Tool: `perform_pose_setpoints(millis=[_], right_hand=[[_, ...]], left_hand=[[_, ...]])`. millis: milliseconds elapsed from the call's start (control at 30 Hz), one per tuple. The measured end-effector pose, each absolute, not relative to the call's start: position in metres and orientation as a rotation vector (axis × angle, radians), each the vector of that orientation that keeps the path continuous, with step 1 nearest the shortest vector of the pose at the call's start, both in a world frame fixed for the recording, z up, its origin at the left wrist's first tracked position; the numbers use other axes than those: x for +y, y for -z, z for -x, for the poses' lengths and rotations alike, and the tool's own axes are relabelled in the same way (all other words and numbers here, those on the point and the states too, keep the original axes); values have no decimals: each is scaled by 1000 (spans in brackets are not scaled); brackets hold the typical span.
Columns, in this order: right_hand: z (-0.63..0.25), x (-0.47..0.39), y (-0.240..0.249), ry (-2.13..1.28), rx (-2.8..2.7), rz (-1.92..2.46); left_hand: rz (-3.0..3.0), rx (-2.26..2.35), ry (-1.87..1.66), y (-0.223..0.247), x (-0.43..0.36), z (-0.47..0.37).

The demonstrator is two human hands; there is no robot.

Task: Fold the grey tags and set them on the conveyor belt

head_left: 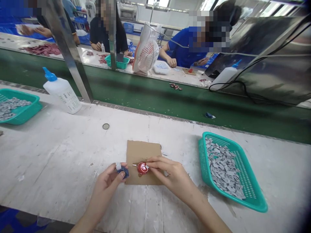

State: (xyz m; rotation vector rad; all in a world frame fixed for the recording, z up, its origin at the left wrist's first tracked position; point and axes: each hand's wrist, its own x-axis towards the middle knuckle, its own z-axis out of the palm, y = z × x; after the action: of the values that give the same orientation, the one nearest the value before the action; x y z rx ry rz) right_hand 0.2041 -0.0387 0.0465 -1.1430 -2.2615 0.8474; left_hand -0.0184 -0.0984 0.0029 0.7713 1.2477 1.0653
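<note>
My left hand (109,181) is closed on a small dark blue piece (125,172), pinched between thumb and fingers at the cardboard's left edge. Something whitish is wrapped round one of its fingertips. My right hand (170,170) pinches a small pale grey piece (147,167) at the right rim of a round red dish-like cap (141,168). The cap, with shiny white highlights or liquid inside, rests on a square of brown cardboard (143,149). A short white sliver (134,165) lies at the cap's left side.
To the right stands a green basket (205,174) of small grey pieces; another green basket (23,118) is far left. A white bottle with blue cap (63,95) and a bottle cap (105,126) are on the table. Beyond the green belt (145,97), several people work.
</note>
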Motion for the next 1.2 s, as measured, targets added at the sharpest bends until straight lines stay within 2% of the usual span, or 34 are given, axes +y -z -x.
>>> perform_pose_setpoints(millis=[1200], right_hand=[[-184, -40, -52, -1048, -2067, 1306]], left_hand=[[-758, 1213, -1058, -10, -102, 18]])
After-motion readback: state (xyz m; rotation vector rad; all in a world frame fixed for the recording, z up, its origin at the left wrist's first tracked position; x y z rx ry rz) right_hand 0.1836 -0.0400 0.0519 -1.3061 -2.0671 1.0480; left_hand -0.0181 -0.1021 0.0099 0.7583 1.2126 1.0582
